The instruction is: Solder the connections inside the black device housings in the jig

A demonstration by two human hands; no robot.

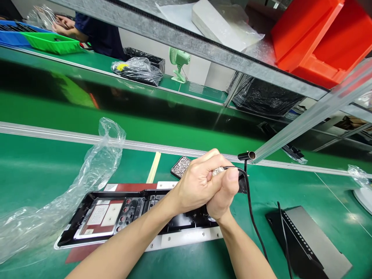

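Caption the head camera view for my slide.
Left hand and right hand together grip a black cable over a black housing on a green workbench.

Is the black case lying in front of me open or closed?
Open. The black case lies with its inside facing up, its raised rim surrounding exposed inner parts, and no lid covers the part visible past your arms.

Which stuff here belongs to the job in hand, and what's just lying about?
In the job, by the look of it:
left hand and right hand, closed together on a whitish bit
black cable at the fingers
black case below

Probably just lying about:
plastic bag
red bin
fan
grey panel
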